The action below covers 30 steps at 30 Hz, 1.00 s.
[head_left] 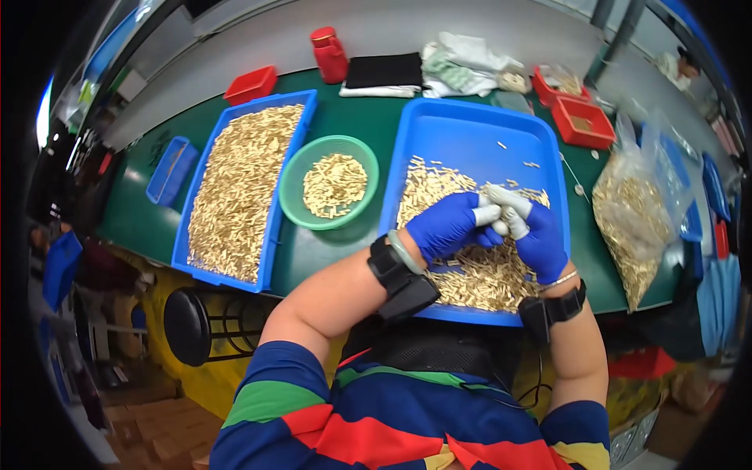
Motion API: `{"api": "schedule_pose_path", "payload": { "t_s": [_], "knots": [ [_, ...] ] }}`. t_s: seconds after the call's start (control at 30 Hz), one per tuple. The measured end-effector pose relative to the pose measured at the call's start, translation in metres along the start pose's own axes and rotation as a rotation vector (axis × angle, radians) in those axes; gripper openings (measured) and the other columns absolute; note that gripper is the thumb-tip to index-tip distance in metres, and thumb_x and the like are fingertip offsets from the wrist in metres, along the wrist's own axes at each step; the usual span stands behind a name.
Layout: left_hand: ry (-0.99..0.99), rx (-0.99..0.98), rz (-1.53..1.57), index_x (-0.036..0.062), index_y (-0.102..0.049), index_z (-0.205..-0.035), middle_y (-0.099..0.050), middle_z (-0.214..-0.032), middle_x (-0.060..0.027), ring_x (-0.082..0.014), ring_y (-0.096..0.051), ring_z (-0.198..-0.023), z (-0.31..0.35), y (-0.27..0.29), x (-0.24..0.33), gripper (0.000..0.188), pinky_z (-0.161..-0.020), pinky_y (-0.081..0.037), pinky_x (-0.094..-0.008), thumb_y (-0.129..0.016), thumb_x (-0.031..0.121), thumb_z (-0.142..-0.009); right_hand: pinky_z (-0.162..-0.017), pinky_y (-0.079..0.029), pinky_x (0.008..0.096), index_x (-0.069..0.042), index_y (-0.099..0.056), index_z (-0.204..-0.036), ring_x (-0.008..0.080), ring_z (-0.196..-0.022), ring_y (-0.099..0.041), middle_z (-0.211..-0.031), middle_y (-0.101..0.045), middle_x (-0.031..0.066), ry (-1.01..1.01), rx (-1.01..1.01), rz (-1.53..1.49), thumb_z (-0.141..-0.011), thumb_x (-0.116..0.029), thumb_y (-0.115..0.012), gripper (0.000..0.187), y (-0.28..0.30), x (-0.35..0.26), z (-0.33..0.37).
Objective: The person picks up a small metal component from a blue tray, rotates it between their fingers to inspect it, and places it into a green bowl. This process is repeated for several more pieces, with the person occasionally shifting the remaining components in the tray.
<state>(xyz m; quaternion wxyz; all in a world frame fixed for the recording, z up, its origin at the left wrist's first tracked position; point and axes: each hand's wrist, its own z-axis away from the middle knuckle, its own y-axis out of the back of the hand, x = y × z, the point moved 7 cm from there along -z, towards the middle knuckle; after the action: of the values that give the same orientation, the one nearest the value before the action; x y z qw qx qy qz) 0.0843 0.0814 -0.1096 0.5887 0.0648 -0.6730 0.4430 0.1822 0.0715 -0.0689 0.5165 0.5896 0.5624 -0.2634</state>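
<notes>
My left hand (pixel 448 227) and my right hand (pixel 539 239) meet over the right-hand blue tray (pixel 462 131). Both wear blue gloves with white covers on several fingertips. The fingers of each are bent and pinched together, tip against tip; whatever they hold is hidden or too small to name. Under them lies a heap of small pale gold, rod-like pieces (pixel 489 286), spread over the near and left parts of the tray. A few loose pieces lie apart near its far right. Left of this tray, a green plastic basket (pixel 291 184) holds more such pieces.
A long blue tray (pixel 307 117) full of pieces stands at the left, beside a small blue bin (pixel 171 174). A clear bag of pieces (pixel 636 223) rests at the right. Behind stand a red flask (pixel 329 56), folded black cloth (pixel 382 70) and red bins (pixel 583 124).
</notes>
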Motion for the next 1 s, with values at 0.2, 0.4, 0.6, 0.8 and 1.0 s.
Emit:
{"api": "schedule_pose_path", "payload": {
  "t_s": [0.2, 0.4, 0.6, 0.8, 1.0],
  "knots": [
    [0.013, 0.074, -0.006, 0.0029, -0.056, -0.087, -0.058, -0.078, -0.0024, -0.0101, -0.054, -0.067, -0.001, -0.002, 0.002, 0.019, -0.064, -0.044, -0.0210, -0.046, 0.019, -0.088, -0.085, -0.039, 0.0256, 0.000, -0.050, -0.115, 0.0147, -0.098, -0.052, -0.111, -0.055, 0.0087, -0.147, -0.084, -0.310, -0.086, -0.006, -0.045, 0.030, -0.001, 0.012, 0.005],
    [0.054, 0.047, 0.020, 0.0026, -0.056, -0.090, -0.058, -0.079, -0.0033, -0.0104, -0.054, -0.068, 0.002, -0.001, -0.001, 0.020, -0.064, -0.045, -0.0220, -0.046, 0.020, -0.088, -0.084, -0.041, 0.0271, -0.002, -0.050, -0.115, 0.0181, -0.097, -0.053, -0.108, -0.056, 0.0103, 0.197, -0.059, 0.051, -0.082, 0.000, -0.047, 0.033, 0.003, -0.005, 0.004],
    [0.039, 0.037, 0.034, 0.0016, -0.056, -0.091, -0.059, -0.083, -0.0059, -0.0126, -0.057, -0.073, -0.002, 0.005, -0.004, 0.020, -0.067, -0.048, -0.0240, -0.049, 0.020, -0.086, -0.083, -0.042, 0.0284, -0.002, -0.049, -0.116, 0.0211, -0.098, -0.054, -0.108, -0.056, 0.0121, -0.015, -0.093, -0.188, -0.080, 0.000, -0.050, 0.036, -0.003, 0.010, 0.003],
    [0.032, 0.119, 0.132, -0.0002, -0.055, -0.098, -0.058, -0.091, -0.0101, -0.0169, -0.059, -0.080, 0.002, 0.004, 0.000, 0.023, -0.074, -0.049, -0.0267, -0.050, 0.019, -0.086, -0.087, -0.039, 0.0273, -0.001, -0.049, -0.117, 0.0176, -0.100, -0.052, -0.111, -0.055, 0.0114, 0.043, -0.090, -0.050, -0.083, -0.001, -0.048, 0.034, -0.007, 0.003, 0.001],
    [0.068, 0.045, 0.152, -0.0008, -0.054, -0.102, -0.058, -0.094, -0.0117, -0.0177, -0.059, -0.083, 0.005, -0.001, 0.003, 0.026, -0.075, -0.049, -0.0266, -0.050, 0.019, -0.085, -0.087, -0.039, 0.0265, -0.002, -0.049, -0.116, 0.0165, -0.101, -0.052, -0.112, -0.054, 0.0108, -0.211, -0.071, -0.428, -0.083, -0.001, -0.048, 0.033, -0.006, 0.011, 0.007]
  ]
}}
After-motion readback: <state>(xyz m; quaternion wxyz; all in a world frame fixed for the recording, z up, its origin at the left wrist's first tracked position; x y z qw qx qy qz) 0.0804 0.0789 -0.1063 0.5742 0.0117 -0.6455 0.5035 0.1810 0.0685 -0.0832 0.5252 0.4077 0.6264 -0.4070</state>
